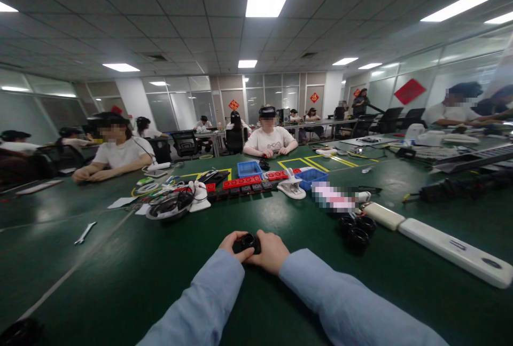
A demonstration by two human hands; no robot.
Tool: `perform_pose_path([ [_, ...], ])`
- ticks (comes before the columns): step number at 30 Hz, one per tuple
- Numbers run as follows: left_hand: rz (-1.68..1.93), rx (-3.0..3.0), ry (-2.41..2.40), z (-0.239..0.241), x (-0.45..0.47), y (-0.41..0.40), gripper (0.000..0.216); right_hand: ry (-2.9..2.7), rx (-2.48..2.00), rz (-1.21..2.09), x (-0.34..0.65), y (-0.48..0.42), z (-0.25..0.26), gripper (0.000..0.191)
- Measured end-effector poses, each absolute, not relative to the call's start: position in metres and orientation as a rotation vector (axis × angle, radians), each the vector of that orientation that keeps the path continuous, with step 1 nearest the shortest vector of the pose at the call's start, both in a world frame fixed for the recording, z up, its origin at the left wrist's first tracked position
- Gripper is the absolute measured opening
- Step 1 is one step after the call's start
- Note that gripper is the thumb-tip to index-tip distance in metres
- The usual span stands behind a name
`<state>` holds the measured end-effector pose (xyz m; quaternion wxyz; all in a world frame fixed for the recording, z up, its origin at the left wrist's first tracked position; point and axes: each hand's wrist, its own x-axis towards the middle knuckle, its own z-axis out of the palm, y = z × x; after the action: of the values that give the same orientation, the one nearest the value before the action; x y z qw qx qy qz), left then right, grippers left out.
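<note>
Both of my hands close on a small black part (248, 240) with a round, ring-like opening on top, held just above the green table (168, 282) in front of me. My left hand (231, 243) grips it from the left, thumb along the near side. On the opposite side, my right hand (271, 251) has its fingers curled against the part's right edge. What exactly the part is cannot be made out. Several similar black round parts (358, 231) stand in a cluster to the right of my hands.
Across the table lie red switch strips (245, 182), blue trays (311, 178), a metal bowl of cables (170, 208) and a white clamp (292, 185). A wrench (85, 233) lies left; a long white device (452, 250) lies right. Co-workers sit opposite and left.
</note>
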<state>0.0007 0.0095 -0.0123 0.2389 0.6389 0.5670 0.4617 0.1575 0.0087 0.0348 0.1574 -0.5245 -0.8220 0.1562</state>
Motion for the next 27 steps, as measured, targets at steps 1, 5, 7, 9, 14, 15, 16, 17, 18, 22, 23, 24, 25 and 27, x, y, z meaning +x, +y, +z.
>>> perform_pose_path([
  [1, 1.245, 1.754, 1.516, -0.013, -0.001, 0.01, 0.039, -2.357, -1.453, 0.491, 0.161, 0.011, 0.034, 0.055],
  [5, 1.196, 1.787, 1.427, -0.011, -0.006, 0.009, 0.042, -2.443, -1.222, 0.818, 0.175, 0.026, 0.029, 0.051],
  [7, 1.185, 1.787, 1.418, -0.01, -0.007, 0.009, 0.043, -2.448, -1.144, 1.018, 0.18, 0.034, 0.026, 0.039],
  [9, 1.172, 1.776, 1.417, -0.009, -0.008, 0.008, 0.044, -2.419, -1.09, 1.132, 0.181, 0.039, 0.022, 0.029],
  [14, 1.157, 1.761, 1.387, -0.011, -0.01, 0.008, 0.045, -2.405, -1.087, 1.074, 0.179, 0.04, 0.019, 0.024],
  [15, 1.155, 1.767, 1.387, -0.012, -0.009, 0.008, 0.045, -2.415, -1.105, 1.033, 0.178, 0.039, 0.019, 0.025],
  [16, 1.155, 1.774, 1.39, -0.012, -0.008, 0.008, 0.045, -2.425, -1.132, 0.979, 0.177, 0.038, 0.019, 0.026],
  [17, 1.16, 1.779, 1.405, -0.012, -0.007, 0.008, 0.044, -2.433, -1.168, 0.908, 0.176, 0.036, 0.02, 0.028],
  [18, 1.173, 1.781, 1.433, -0.012, -0.005, 0.008, 0.043, -2.437, -1.211, 0.82, 0.175, 0.034, 0.02, 0.03],
  [22, 1.293, 1.76, 1.655, -0.014, 0.005, 0.008, 0.039, -2.43, -1.354, 0.442, 0.166, 0.025, 0.021, 0.032],
  [23, 1.318, 1.752, 1.698, -0.015, 0.007, 0.008, 0.039, -2.44, -1.369, 0.387, 0.163, 0.023, 0.021, 0.031],
  [24, 1.334, 1.746, 1.723, -0.016, 0.008, 0.009, 0.039, -2.453, -1.378, 0.355, 0.162, 0.021, 0.022, 0.03],
  [25, 1.341, 1.744, 1.729, -0.016, 0.009, 0.009, 0.038, -2.464, -1.386, 0.34, 0.16, 0.02, 0.023, 0.03],
  [27, 1.333, 1.745, 1.696, -0.016, 0.008, 0.01, 0.038, -2.464, -1.398, 0.361, 0.16, 0.019, 0.026, 0.034],
])
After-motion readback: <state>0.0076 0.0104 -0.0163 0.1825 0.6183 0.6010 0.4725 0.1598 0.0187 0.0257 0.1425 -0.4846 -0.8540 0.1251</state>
